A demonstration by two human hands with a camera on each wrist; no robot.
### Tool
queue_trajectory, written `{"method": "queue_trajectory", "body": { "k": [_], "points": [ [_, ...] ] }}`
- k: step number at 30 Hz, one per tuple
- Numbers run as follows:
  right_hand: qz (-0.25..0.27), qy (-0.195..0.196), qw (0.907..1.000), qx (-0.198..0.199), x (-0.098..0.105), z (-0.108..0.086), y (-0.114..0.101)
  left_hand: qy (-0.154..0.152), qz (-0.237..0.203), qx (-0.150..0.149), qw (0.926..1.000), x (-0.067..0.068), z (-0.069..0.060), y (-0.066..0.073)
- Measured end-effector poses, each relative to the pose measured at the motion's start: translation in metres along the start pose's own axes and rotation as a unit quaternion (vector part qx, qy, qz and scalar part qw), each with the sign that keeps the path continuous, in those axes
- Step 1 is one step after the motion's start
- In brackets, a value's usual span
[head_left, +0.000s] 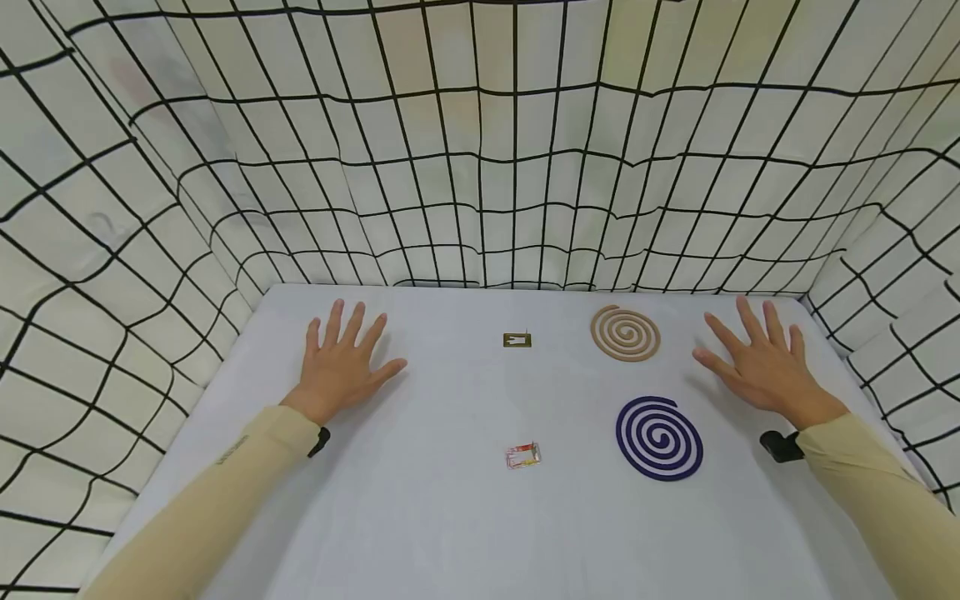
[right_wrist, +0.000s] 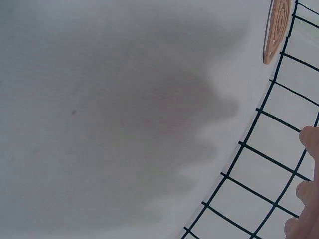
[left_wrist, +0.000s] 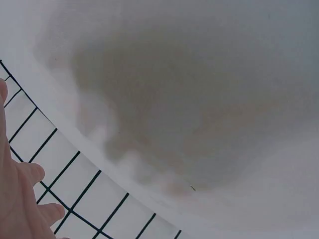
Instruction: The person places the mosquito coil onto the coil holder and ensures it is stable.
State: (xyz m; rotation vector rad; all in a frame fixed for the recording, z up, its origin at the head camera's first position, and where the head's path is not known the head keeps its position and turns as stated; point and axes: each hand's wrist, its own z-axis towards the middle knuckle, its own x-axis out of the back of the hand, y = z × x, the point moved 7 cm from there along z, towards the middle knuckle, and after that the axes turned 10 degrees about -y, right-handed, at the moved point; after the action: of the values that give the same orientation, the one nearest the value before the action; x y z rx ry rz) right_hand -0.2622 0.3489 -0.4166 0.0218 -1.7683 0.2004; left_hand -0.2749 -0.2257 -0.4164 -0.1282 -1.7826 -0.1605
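My left hand (head_left: 336, 371) is over the left part of the white table, palm down with straight, spread fingers, holding nothing. On the other side my right hand (head_left: 768, 371) is spread the same way, also holding nothing. Nearest to it are two flat spirals that look like mosquito coils: a tan coil (head_left: 626, 333) at the back and a dark blue coil (head_left: 660, 438) closer to the front. Between the hands lies a small brass-coloured rectangular piece (head_left: 517, 340) with a cut-out. A small red-and-white piece (head_left: 522, 455) lies nearer the front. The right wrist view catches the tan coil's edge (right_wrist: 277, 30).
White walls with a black grid net (head_left: 480, 183) rise behind the table (head_left: 450, 525) and along both sides. A dark band (head_left: 782, 447) shows at the right wrist, another (head_left: 320, 442) at the left. Soft hand shadows fall on the tabletop.
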Motion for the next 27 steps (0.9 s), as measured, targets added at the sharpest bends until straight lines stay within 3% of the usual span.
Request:
{"method": "queue_trajectory", "body": {
  "k": [12, 27],
  "points": [
    [-0.003, -0.006, 1.0, -0.003, 0.004, 0.013, -0.008, 0.0, -0.01, -0.022, 0.9997, -0.004, 0.02, 0.021],
    [0.009, -0.003, 0.9999, -0.002, 0.006, 0.027, -0.015, 0.002, -0.014, -0.049, 0.9987, -0.009, 0.034, 0.049]
  ]
}}
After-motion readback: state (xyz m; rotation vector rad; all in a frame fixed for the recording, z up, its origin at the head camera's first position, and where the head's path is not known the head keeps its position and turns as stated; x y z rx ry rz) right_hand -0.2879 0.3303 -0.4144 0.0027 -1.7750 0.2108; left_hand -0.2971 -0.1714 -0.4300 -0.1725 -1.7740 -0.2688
